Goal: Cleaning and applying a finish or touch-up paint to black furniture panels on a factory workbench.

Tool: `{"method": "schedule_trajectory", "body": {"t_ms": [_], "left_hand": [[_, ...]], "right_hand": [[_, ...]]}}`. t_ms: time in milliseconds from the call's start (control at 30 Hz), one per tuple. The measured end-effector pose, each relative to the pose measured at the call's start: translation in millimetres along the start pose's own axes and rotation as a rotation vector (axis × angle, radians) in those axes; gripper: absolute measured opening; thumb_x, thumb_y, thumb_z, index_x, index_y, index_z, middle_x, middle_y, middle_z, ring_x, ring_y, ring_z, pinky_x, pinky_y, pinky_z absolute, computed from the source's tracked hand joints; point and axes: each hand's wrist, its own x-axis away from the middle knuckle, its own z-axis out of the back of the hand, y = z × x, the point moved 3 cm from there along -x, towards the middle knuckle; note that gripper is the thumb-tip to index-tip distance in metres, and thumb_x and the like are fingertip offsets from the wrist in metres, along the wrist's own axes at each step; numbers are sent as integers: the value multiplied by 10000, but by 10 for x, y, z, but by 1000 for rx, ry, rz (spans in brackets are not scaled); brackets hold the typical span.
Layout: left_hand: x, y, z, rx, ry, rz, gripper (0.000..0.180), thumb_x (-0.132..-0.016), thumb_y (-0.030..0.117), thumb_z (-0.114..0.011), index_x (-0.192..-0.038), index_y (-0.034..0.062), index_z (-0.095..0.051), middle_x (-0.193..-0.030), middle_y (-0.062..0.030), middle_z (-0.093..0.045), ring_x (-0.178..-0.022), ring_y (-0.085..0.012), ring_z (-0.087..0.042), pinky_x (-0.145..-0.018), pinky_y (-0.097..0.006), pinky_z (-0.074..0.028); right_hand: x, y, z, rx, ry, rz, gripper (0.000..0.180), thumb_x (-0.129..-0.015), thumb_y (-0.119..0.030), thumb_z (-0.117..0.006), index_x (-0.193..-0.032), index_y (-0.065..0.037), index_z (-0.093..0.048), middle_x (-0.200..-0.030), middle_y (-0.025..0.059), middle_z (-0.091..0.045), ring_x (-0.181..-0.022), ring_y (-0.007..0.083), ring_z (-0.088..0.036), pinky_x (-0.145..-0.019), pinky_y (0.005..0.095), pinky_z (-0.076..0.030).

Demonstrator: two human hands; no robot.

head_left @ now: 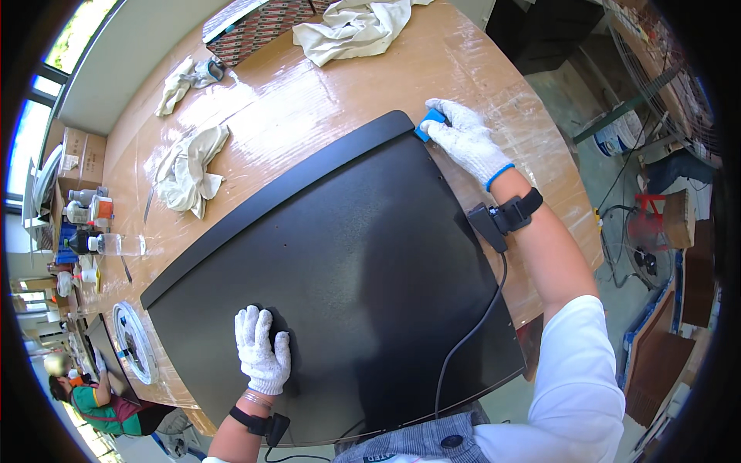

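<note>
A large black panel (324,255) with a raised strip (285,197) along its far edge lies on the table in front of me. My left hand (261,351), in a white knit glove, rests flat on the panel's near left part with its fingers stretched out. At the panel's far right corner, my gloved right hand (463,139) grips a small blue block (430,123). The block touches or nearly touches the end of the raised strip; its kind is not clear. A black device is strapped to each wrist, and the right one's cable (471,332) runs down across the panel.
Crumpled white cloths (191,170) lie on the film-covered table (262,100), and a glove (189,81) lies farther back. A clear bottle (120,245) and a white reel (133,342) are at the left. Another person (100,401) works at the lower left. A bucket (617,135) stands right.
</note>
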Motion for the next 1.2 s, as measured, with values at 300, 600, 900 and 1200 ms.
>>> {"method": "schedule_trajectory", "body": {"t_ms": [300, 600, 900, 1200], "left_hand": [[41, -29, 39, -20, -1, 18, 486, -855, 161, -641, -1315, 45, -535, -1410, -214, -468, -1325, -480, -391, -1110, -553, -310], [54, -47, 21, -28, 7, -5, 478, -865, 149, -624, -1320, 41, -530, -1412, -218, -465, -1329, -472, -392, -1111, -548, -311], [-6, -7, -41, -31, 20, -39, 463, -873, 139, -604, -1317, 30, -530, -1411, -219, -467, -1327, -457, -398, -1110, -538, -313], [43, -28, 24, -64, 27, 2, 443, -898, 150, -583, -1321, 28, -529, -1415, -214, -471, -1333, -443, -395, -1116, -520, -310]], "right_hand": [[466, -25, 200, -8, -246, -11, 439, -853, -281, -620, -1202, -15, -629, -1097, 193, -666, -1050, 305, -628, -915, 371, -491], [739, 0, 236, 115, -163, 88, 488, -850, -290, -668, -1241, -7, -599, -1150, 181, -641, -1068, 305, -608, -932, 379, -480], [1019, 106, 382, 50, -40, 90, 463, -855, -302, -657, -1207, -5, -606, -1120, 195, -635, -1024, 317, -610, -907, 382, -485], [1740, 133, 613, 49, -263, -59, 465, -862, -323, -647, -1210, -19, -600, -1095, 188, -643, -1010, 324, -617, -886, 400, -489]]}}
